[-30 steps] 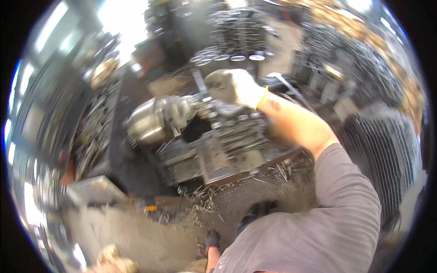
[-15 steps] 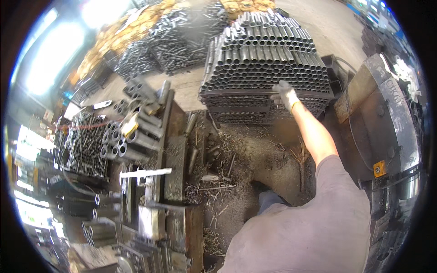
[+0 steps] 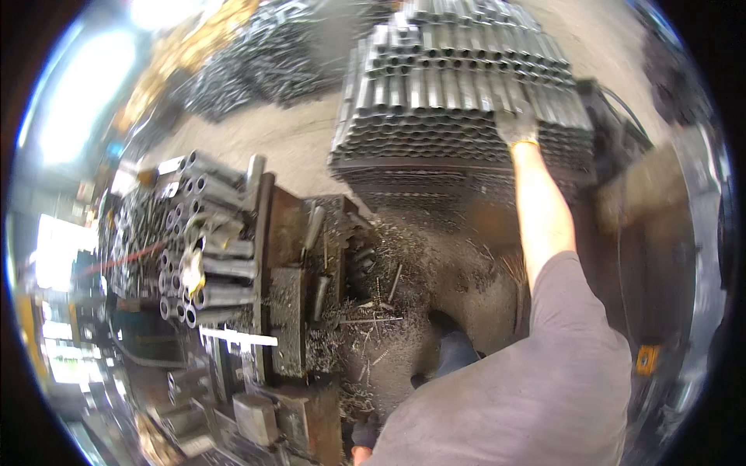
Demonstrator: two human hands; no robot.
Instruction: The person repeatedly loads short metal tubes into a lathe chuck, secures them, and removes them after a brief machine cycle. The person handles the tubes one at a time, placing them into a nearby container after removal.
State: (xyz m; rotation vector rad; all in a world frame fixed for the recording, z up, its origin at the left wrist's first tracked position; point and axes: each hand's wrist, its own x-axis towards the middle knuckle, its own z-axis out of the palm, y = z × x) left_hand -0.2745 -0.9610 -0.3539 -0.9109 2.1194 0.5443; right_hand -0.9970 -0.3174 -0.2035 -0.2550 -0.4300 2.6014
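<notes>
My right arm stretches forward to a tall stack of cut metal pipes [image 3: 435, 89]. On that arm, my right hand [image 3: 517, 128], in a greyish work glove with a yellow cuff, lies over the pipe ends at the stack's front right. Its fingers look stretched out but are blurred; whether they touch a pipe is unclear. Low in the picture, beside the metal bench, a bit of my left hand [image 3: 364, 436] shows, seemingly in a dark glove. My body hides most of it, and its fingers cannot be made out.
At left, more pipes [image 3: 221, 268] lie on a rack, a pale rag among them. A white caliper-like tool [image 3: 237, 337] rests below. Metal shavings [image 3: 365, 342] litter the floor. A large metal machine panel [image 3: 660, 233] stands at right. Heaped metal pieces [image 3: 249, 66] lie farther back.
My right hand has moved forward and slightly right, from before the stack's frame onto the pipe ends. The view has shifted, and part of my left hand now shows at the bottom.
</notes>
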